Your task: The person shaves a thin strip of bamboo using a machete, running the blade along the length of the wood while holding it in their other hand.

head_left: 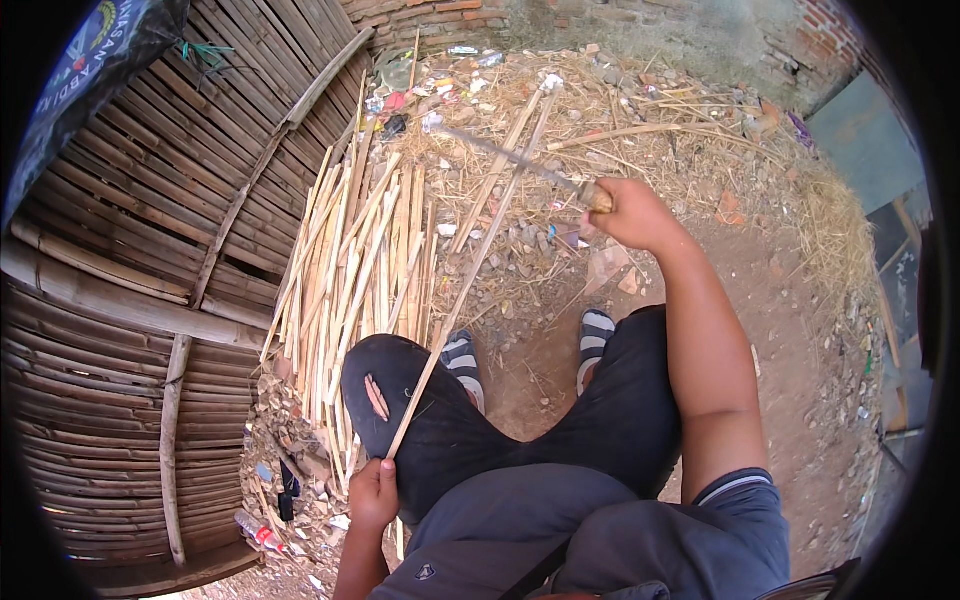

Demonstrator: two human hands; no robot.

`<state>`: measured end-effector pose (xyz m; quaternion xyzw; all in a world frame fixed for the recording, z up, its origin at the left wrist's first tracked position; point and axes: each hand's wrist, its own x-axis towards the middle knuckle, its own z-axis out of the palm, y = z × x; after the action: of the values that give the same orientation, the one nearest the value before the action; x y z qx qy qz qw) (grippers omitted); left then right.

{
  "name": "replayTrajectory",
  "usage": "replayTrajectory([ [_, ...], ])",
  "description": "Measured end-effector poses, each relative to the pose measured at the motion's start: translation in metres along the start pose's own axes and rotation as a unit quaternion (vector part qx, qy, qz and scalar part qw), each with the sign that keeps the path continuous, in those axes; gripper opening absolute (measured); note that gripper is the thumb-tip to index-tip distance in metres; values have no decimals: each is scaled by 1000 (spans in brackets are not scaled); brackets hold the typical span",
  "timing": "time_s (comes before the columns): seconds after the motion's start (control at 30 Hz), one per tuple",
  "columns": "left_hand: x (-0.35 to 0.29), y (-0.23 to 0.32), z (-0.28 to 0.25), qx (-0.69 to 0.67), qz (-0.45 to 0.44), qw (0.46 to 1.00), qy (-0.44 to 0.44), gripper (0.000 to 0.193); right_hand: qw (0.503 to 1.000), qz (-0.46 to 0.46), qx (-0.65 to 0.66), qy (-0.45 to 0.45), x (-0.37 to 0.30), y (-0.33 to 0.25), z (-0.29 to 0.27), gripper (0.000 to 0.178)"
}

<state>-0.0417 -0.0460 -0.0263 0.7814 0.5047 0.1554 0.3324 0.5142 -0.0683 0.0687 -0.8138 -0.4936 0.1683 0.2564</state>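
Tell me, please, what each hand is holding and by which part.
The right hand grips a long-bladed knife by its handle; the left hand holds a long, thin pale strip by the end nearest the body.

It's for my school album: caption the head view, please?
Left hand holds a long pale strip; right hand grips a knife.

We log the support as brown earth (815, 420), stony in patches. Directly on it we record: a heap of pale split strips (372, 260) at left, lying roughly lengthwise; several loose strips (625, 133) farther out; dry straw (835, 225) at right; a plastic bottle (262, 531) at lower left.
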Motion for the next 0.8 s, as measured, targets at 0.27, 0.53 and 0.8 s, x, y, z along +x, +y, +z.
replayTrajectory([
  [0.27, 6, 0, -7, -30, -6, 998, -47, 52, 964, -229, -92, -104, -31, -53, 42, 27],
  [0.53, 4, -5, -7, -44, -12, 998, -42, 52, 989, -135, 17, -66, -1, -10, 20, 28],
  [0.8, 8, -1, -10, -68, -22, 995, -69, 56, 993, -115, -5, -39, -13, -21, 16, 27],
])
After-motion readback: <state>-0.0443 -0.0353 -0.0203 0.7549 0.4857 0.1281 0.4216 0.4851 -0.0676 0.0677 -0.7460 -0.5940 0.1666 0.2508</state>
